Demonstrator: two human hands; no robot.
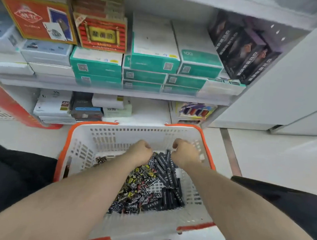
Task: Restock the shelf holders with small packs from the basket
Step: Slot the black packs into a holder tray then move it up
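Both your left hand [141,150] and right hand [184,151] are curled, contents hidden, over the slim black packs [167,172], which lie just nearside, long axes running near-to-far, in the white orange-rimmed plastic basket [105,135].

One basket [76,134], white with orange rim, at 6 o'clock. Two hands in it: left hand [140,151], right hand [186,154]. Small packs [146,189] inside: dozens, too many and too blurred to count; plain dark ones toward 3 o'clock, patterned ones toward 9. Two shelves [118,93] at 12 o'clock. Teal boxes [96,65]: about nine visible. Red boxes [101,34] at 11 o'clock: two. Dark purple boxes [244,47] at 1 o'clock: about three.
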